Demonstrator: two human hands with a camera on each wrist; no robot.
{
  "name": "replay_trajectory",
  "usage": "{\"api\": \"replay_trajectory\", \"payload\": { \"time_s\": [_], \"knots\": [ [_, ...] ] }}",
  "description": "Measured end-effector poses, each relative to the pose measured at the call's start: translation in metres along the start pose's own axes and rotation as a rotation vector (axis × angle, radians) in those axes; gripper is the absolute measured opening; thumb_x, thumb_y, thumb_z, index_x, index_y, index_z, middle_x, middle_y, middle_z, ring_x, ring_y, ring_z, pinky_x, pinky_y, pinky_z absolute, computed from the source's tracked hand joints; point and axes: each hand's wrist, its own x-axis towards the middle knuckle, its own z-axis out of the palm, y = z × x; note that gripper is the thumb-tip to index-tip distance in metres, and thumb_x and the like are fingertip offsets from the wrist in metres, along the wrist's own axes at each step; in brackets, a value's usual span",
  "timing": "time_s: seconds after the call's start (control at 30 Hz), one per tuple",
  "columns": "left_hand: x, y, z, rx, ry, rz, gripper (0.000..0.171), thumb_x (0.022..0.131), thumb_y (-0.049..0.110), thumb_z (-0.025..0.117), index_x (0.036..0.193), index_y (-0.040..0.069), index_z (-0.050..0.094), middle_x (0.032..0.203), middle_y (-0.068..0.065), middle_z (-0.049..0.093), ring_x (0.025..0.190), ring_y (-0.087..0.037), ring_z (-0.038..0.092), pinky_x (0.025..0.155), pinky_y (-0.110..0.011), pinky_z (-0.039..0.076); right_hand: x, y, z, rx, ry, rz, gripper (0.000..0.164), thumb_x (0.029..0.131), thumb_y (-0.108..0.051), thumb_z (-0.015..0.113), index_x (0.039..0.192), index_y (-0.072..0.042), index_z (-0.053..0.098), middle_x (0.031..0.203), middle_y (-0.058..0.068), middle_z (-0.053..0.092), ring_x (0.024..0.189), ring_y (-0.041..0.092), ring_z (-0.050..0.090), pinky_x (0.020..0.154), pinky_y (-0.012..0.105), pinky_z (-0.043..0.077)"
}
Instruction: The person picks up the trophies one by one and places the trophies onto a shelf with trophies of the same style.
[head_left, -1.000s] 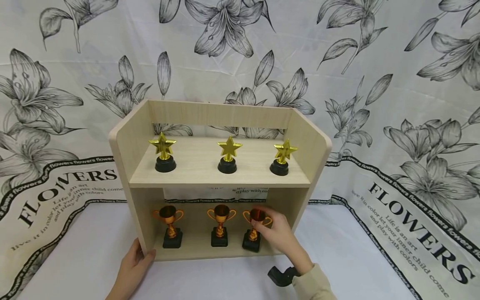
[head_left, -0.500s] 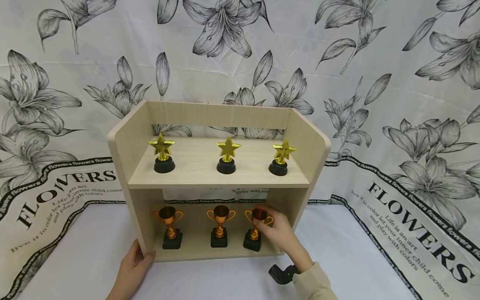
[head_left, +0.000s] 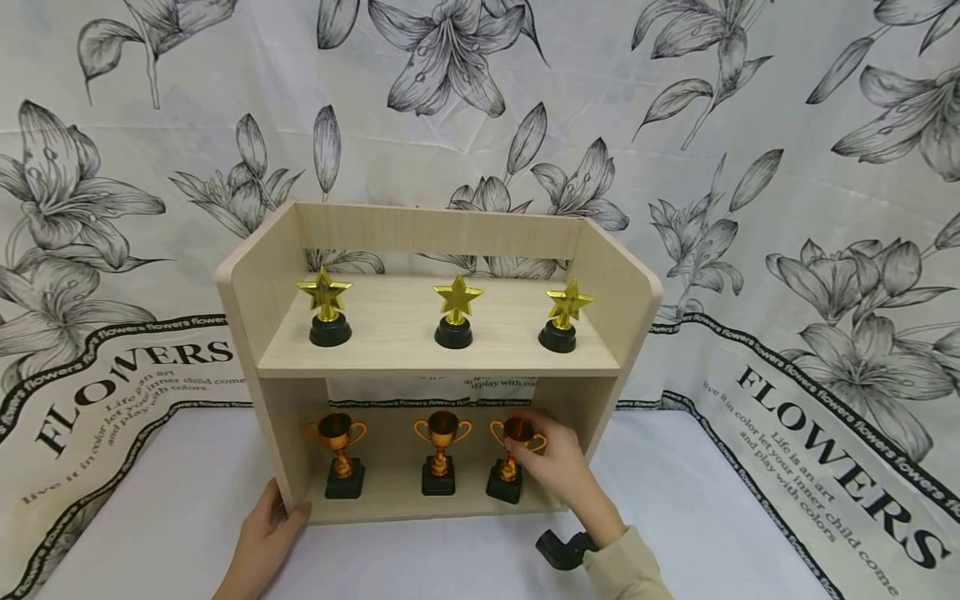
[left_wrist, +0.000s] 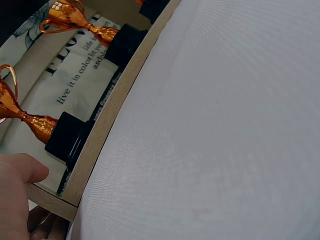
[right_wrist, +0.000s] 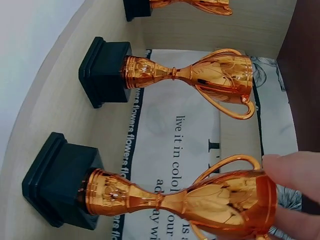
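A two-tier wooden shelf [head_left: 442,372] stands on the white cloth. My left hand [head_left: 264,533] grips the lower front corner of its left side panel, thumb [left_wrist: 32,167] inside and fingers outside. On the lower tier, my right hand [head_left: 558,462] pinches the cup rim of the right bronze trophy [head_left: 506,468], whose black base is turned slightly. The middle trophy [head_left: 439,454] and the left trophy [head_left: 342,454] stand upright beside it. The right wrist view shows thumb and finger at the rim of the held trophy [right_wrist: 230,200], its base at the shelf floor.
On the upper tier stand a left star trophy [head_left: 327,308], a middle star trophy [head_left: 456,310] and a right star trophy [head_left: 565,315]. A black wrist device [head_left: 562,550] is by the right sleeve [head_left: 626,567]. Floral cloth [head_left: 480,100] hangs behind.
My right hand has shifted the right trophy slightly to the right, away from the middle one. The left hand keeps its place on the shelf panel.
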Motion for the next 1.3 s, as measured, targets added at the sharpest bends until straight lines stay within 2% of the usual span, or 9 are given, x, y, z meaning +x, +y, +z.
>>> {"api": "replay_trajectory", "payload": {
  "time_s": [0.2, 0.43, 0.77, 1.0, 1.1, 1.3],
  "knots": [
    [0.0007, 0.0003, -0.0007, -0.006, -0.01, -0.008, 0.056, 0.094, 0.02, 0.058, 0.141, 0.003, 0.032, 0.137, -0.025, 0.043, 0.12, -0.038, 0.046, 0.084, 0.001, 0.03, 0.001, -0.0056, -0.0004, -0.066, 0.085, -0.074, 0.034, 0.071, -0.017, 0.08, 0.102, -0.008, 0.069, 0.096, 0.005, 0.065, 0.091, 0.021, 0.06, 0.076, 0.04, 0.05],
    [0.0005, -0.0012, 0.0002, -0.001, -0.004, 0.001, 0.056, 0.094, 0.02, 0.058, 0.14, 0.001, 0.033, 0.135, -0.026, 0.045, 0.119, -0.039, 0.047, 0.084, 0.0, 0.03, 0.0016, -0.0067, -0.0005, -0.126, 0.125, -0.14, 0.031, 0.068, -0.01, 0.083, 0.095, -0.005, 0.07, 0.09, 0.006, 0.064, 0.086, 0.02, 0.058, 0.072, 0.037, 0.051],
    [0.0011, -0.0006, -0.0001, 0.002, -0.01, -0.008, 0.056, 0.093, 0.02, 0.058, 0.14, 0.001, 0.033, 0.136, -0.026, 0.044, 0.119, -0.038, 0.048, 0.084, -0.002, 0.031, 0.0026, -0.0053, -0.0027, -0.185, 0.13, -0.118, 0.027, 0.071, -0.008, 0.08, 0.096, -0.005, 0.071, 0.09, 0.007, 0.066, 0.085, 0.021, 0.058, 0.072, 0.037, 0.05],
    [0.0003, -0.0032, 0.0005, 0.012, 0.0, 0.006, 0.056, 0.093, 0.02, 0.058, 0.14, 0.001, 0.033, 0.135, -0.026, 0.045, 0.118, -0.038, 0.049, 0.083, -0.002, 0.032, 0.0027, -0.0068, -0.0047, -0.204, 0.107, -0.085, 0.028, 0.073, -0.008, 0.078, 0.1, -0.002, 0.07, 0.093, 0.009, 0.067, 0.089, 0.024, 0.06, 0.084, 0.043, 0.048],
    [0.0002, -0.0034, 0.0001, 0.013, 0.0, 0.009, 0.056, 0.094, 0.02, 0.058, 0.14, 0.002, 0.033, 0.135, -0.025, 0.045, 0.118, -0.038, 0.049, 0.084, -0.002, 0.032, 0.0027, -0.0072, -0.0053, -0.21, 0.1, -0.076, 0.029, 0.074, -0.009, 0.077, 0.101, -0.001, 0.069, 0.095, 0.011, 0.067, 0.091, 0.026, 0.061, 0.095, 0.047, 0.043],
    [0.0004, -0.0043, -0.0001, -0.002, 0.002, 0.018, 0.056, 0.094, 0.02, 0.058, 0.14, 0.002, 0.033, 0.136, -0.026, 0.044, 0.118, -0.039, 0.048, 0.085, -0.002, 0.032, 0.003, -0.0068, -0.0056, -0.21, 0.107, -0.073, 0.029, 0.075, -0.007, 0.076, 0.102, 0.002, 0.068, 0.098, 0.014, 0.067, 0.092, 0.029, 0.062, 0.102, 0.052, 0.036]
  ]
}}
